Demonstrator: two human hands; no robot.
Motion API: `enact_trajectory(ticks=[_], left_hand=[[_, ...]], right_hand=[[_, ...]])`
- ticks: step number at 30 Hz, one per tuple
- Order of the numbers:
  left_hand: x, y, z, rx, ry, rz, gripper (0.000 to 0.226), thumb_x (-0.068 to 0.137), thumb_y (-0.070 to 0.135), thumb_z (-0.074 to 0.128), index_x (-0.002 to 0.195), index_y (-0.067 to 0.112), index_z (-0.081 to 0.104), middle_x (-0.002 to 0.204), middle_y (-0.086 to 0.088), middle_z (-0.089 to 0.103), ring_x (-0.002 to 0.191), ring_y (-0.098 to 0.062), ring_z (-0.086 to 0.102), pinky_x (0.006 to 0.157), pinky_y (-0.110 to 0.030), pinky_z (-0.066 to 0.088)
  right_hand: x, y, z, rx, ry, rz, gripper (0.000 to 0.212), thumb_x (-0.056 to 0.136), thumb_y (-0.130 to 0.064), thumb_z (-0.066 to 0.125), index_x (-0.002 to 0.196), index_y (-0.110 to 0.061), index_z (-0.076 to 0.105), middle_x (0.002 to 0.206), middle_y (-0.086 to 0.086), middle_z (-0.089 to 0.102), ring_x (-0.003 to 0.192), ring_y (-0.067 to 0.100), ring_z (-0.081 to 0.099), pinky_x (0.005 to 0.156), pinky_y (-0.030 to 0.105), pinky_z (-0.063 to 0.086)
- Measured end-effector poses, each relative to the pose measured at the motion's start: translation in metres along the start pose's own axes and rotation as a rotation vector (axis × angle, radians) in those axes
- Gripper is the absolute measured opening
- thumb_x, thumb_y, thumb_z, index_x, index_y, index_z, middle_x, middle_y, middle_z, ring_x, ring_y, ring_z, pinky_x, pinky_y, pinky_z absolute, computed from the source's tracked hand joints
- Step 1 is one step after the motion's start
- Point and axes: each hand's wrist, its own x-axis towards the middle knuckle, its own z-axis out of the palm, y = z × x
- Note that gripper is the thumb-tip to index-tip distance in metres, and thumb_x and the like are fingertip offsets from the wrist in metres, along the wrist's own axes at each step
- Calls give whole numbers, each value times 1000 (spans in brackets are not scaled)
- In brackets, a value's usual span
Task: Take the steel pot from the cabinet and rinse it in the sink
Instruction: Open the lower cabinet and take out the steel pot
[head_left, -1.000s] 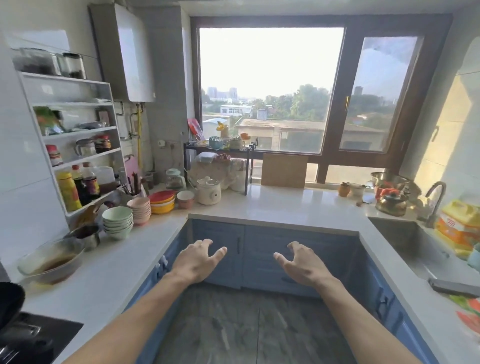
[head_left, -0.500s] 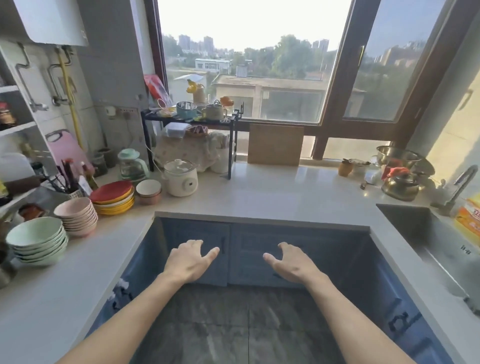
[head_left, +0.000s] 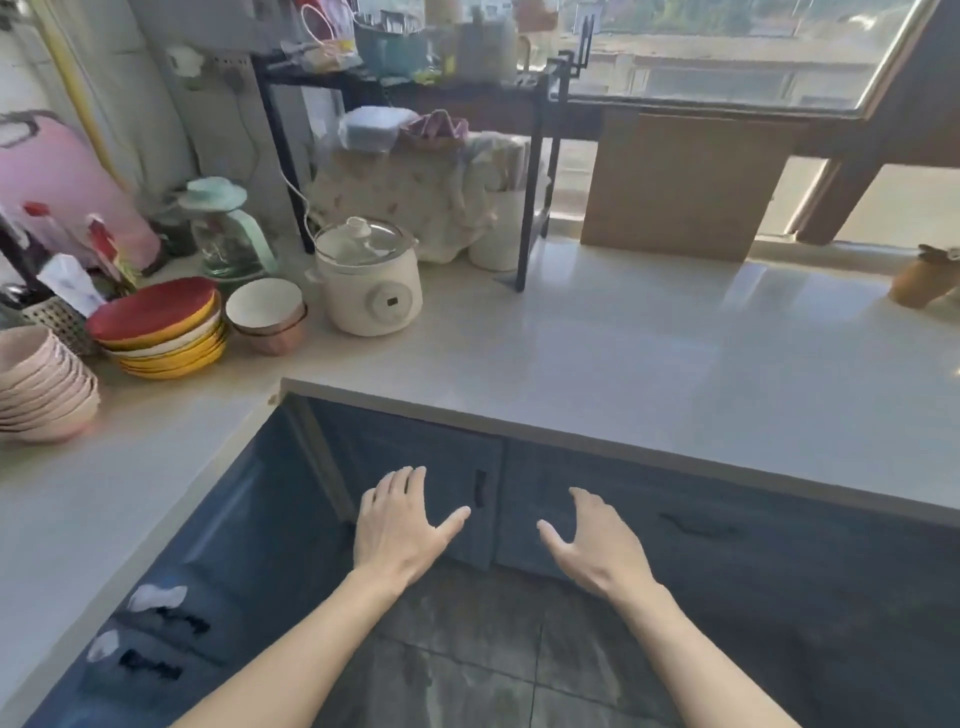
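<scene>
1. The left hand (head_left: 397, 525) is being held out with palm down and fingers spread; nothing is being grasped by it.
2. The right hand (head_left: 597, 545) is being held out beside it, loosely spread and likewise empty, with a gap being kept between the two thumbs.
3. A closed blue cabinet door (head_left: 431, 499) is being faced just beyond the left hand, and its dark vertical handle (head_left: 480, 487) is being shown just past the left thumb tip, between the two hands, untouched.
4. A second closed door (head_left: 727, 551) is lying beyond the right hand, its dark horizontal handle (head_left: 696, 525) off to that hand's outer side.
5. The steel pot is not being shown anywhere; the cabinets ahead of the hands are shut, so its place cannot be told.
6. The pale countertop (head_left: 623, 353) is running above and beyond both hands, with a white electric cooker (head_left: 371, 280), stacked plates (head_left: 161, 327) and stacked pink bowls (head_left: 41, 384) standing well off to the left hand's far outer side.
</scene>
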Motion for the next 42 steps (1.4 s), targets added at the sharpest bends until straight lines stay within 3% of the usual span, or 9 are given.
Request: enact_trajectory(ticks=[5,11,14,16,19,26,31,36,42], left_hand=[[78,2,114,-146,-11,-53,87,88,86,51,147,22,61,143,3,68,133,-23,62,112,-39,47],[143,1,214,-317,29,-54,89,80,89,61,141,25,67,134,1,77,126,-26,72,98,-42,60],[164,-8,252,-356,41,-24,73,86,76,70,135,22,73,127,-5,80,121,-31,74,94,-44,61],[174,-14,271,-419,66,22,49,89,66,73,111,23,78,109,-6,84,110,-35,76,85,-45,59],[178,-21,290,-491,138,77,38,91,60,75,81,25,62,87,-4,82,95,-36,77,73,-47,57],[132,-61,312,-589,316,180,40,91,61,71,90,22,77,80,5,82,76,-18,80,62,-43,61],[74,-101,313,-647,454,194,23,88,40,85,93,18,86,83,6,84,69,-9,79,59,-37,63],[33,-141,306,-690,484,210,23,93,36,80,101,16,89,94,7,86,78,-6,81,65,-38,65],[-8,-186,292,-697,537,162,41,99,53,69,109,18,87,100,25,77,81,-2,78,68,-31,61]], right_hand=[[92,25,92,47,-1,7,81,100,-64,50,162,-14,35,163,3,47,148,22,46,114,39,43],[170,32,151,179,66,-3,81,96,-66,59,157,-15,43,154,14,56,142,35,52,108,42,46],[201,30,168,228,90,-81,76,94,-68,61,152,-20,51,151,8,61,141,31,54,106,40,46],[219,30,180,229,106,-140,69,93,-68,62,145,-22,57,141,2,68,136,27,57,103,38,47],[238,31,199,290,169,-190,57,93,-63,68,132,-21,64,123,-4,76,124,19,66,97,31,48],[208,33,240,391,357,-379,28,94,-40,78,100,-15,67,88,-5,78,83,11,75,76,41,62],[150,21,278,458,438,-465,21,90,-30,85,96,-15,72,85,-9,76,79,3,73,72,32,60],[109,-1,314,491,521,-494,20,89,-32,86,93,-15,77,86,-10,75,77,5,71,70,29,58],[76,-27,351,505,545,-610,23,89,-32,88,91,-10,80,84,-6,75,74,10,72,64,30,57]])
